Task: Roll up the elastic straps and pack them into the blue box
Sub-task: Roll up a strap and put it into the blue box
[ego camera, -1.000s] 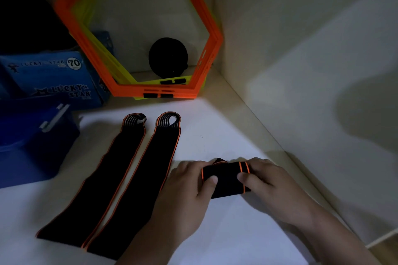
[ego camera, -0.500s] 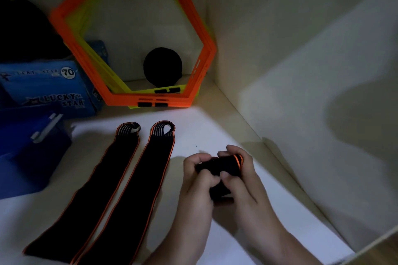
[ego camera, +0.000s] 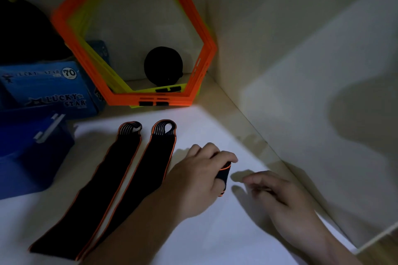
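My left hand point(ego camera: 198, 176) grips a rolled black strap with orange edging point(ego camera: 223, 175); only its right end shows past my fingers. My right hand point(ego camera: 277, 196) hovers to the right of it, fingers apart, holding nothing. Two more black straps with orange trim lie flat side by side on the white surface, the left strap point(ego camera: 103, 180) and the right strap point(ego camera: 137, 180), each with a loop at its far end. The blue box point(ego camera: 32, 153) stands open at the left edge.
Orange and yellow hexagonal rings point(ego camera: 137, 34) lean against the back wall with a black round object point(ego camera: 163, 66) behind them. A blue "Lucky Star" carton point(ego camera: 47, 88) sits behind the blue box. A wall point(ego camera: 301, 92) closes the right side.
Both hands were rolling the strap together. Now the right hand has let go and pulled away to the right, while the left hand keeps the rolled strap.
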A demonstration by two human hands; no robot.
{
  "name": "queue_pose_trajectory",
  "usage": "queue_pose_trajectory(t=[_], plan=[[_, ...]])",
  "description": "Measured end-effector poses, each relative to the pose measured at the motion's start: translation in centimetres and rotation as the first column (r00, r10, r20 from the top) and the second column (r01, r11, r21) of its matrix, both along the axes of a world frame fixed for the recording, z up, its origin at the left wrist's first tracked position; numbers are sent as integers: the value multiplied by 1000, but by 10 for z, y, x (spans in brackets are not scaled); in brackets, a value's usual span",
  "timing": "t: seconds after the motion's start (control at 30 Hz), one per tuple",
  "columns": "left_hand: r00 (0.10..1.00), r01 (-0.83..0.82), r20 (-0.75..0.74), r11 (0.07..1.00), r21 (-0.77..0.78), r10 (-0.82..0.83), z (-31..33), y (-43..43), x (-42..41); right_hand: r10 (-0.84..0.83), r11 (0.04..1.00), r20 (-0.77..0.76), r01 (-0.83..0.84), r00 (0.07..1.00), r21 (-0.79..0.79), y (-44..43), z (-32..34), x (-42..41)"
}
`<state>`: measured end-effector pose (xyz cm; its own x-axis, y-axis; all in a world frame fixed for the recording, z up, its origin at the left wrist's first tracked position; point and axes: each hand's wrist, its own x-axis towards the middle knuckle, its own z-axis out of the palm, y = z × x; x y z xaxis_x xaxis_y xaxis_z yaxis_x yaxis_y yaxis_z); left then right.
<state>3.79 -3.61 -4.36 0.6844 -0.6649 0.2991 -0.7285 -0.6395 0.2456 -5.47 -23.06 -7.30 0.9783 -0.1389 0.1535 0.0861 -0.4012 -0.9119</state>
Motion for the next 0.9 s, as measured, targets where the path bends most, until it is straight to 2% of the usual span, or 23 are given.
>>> queue_pose_trajectory(t=[0.1, 0.2, 0.27, 0.3, 0.37, 0.4, 0.43, 0.53, 0.6, 0.67, 0.77, 0.9], plan=[[1000, -13, 13, 1000, 6, 13, -6, 2, 0, -7, 1000, 10, 7, 1000, -13, 1, -2, -1], [998, -30, -50, 999, -30, 28, -9, 6, -1, 16, 999, -19, -16, 1000, 30, 0, -1, -2], [986, -61, -165, 986, -154, 35, -5, 9, -5, 21, 998, -51, -18, 998, 59, 0, 1, -2], [957, -116, -290, 953, -281, 31, 2, 10, -8, 8, 997, -49, -4, 999, 74, 1, 3, -2], [814, -310, -577, 792, -525, -63, 15, 9, -19, -30, 985, -1, 30, 1000, 170, 8, 11, -2], [733, -403, -666, 703, -586, -135, 19, 7, -26, -43, 966, 29, 35, 999, 255, 13, 12, -2], [683, -471, -705, 624, -624, -190, 19, 4, -34, -34, 947, 69, 10, 997, 321, 17, 15, -3], [579, -621, -710, 349, -702, -400, 13, -1, -54, 5, 929, 188, -75, 982, 363, 31, 24, -5], [534, -667, -689, 256, -699, -491, 11, -1, -61, -8, 909, 216, -83, 976, 408, 32, 26, -6], [536, -669, -684, 244, -702, -495, 12, -3, -68, 5, 913, 235, -100, 972, 395, 31, 28, -8], [597, -641, -677, 253, -725, -430, 18, -8, -81, 21, 900, 249, -127, 968, 417, 30, 31, -12], [669, -571, -657, 324, -754, -349, 29, -17, -94, 17, 885, 246, -129, 969, 448, 28, 35, -17]])
